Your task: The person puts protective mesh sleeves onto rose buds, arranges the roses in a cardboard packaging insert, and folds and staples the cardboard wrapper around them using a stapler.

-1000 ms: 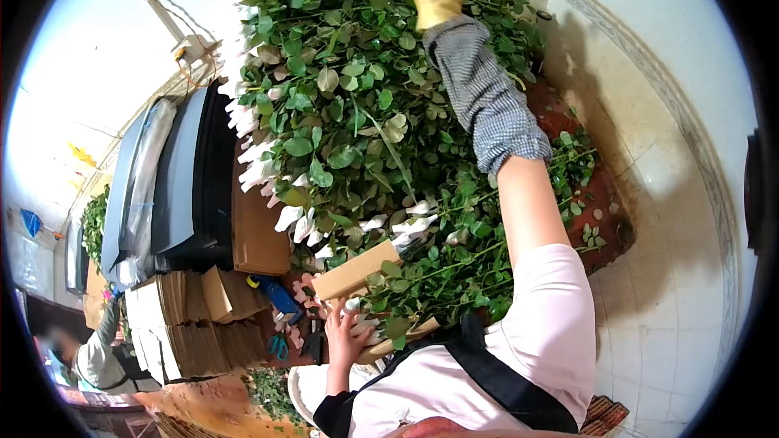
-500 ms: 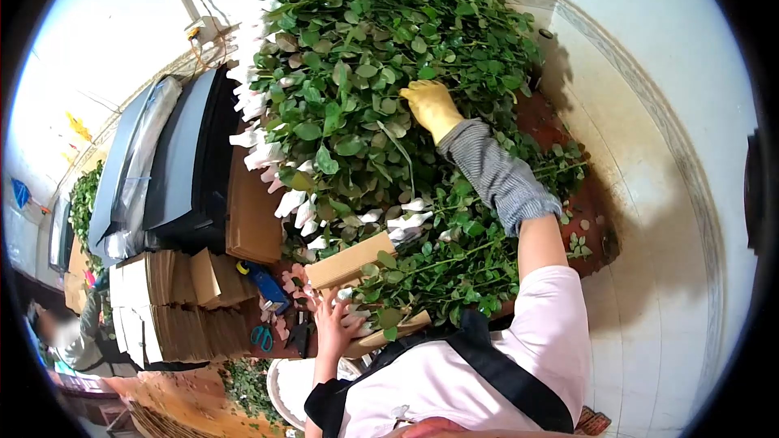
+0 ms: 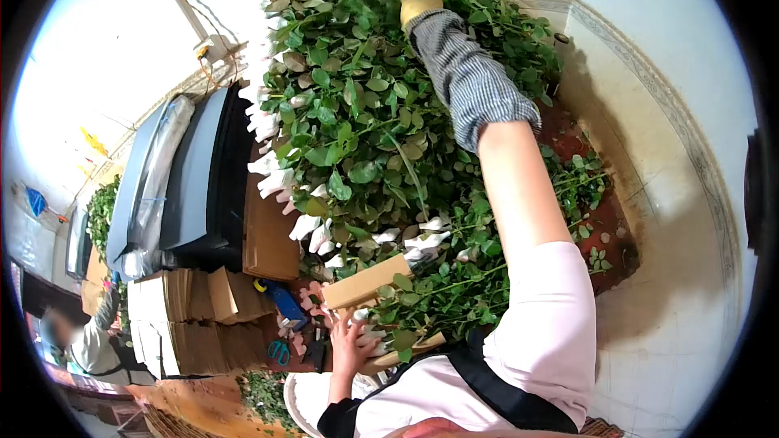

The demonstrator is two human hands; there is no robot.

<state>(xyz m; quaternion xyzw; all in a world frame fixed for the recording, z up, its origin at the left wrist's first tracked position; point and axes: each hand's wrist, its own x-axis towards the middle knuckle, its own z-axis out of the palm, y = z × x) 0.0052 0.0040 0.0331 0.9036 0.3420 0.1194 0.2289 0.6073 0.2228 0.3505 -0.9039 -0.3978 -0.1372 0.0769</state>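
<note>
My left hand rests with its fingers apart on white-wrapped flower heads at the near end of a leafy bunch. A folded cardboard piece stands beside that bunch. My right hand, in a yellow glove with a striped grey sleeve, reaches to the far side of a large heap of leafy stems. Leaves hide its fingers, so I cannot see what they hold. White-wrapped heads line the heap's left edge.
Left of the heap stand dark grey sheets and stacked cardboard. A blue tool and teal scissors lie near the table's front. A white tub is below. Another person is at far left.
My right hand has moved farther away over the heap, its arm stretching out and its fingers going out of sight among leaves. My left hand stays at the wrapped flower heads. The view has shifted slightly.
</note>
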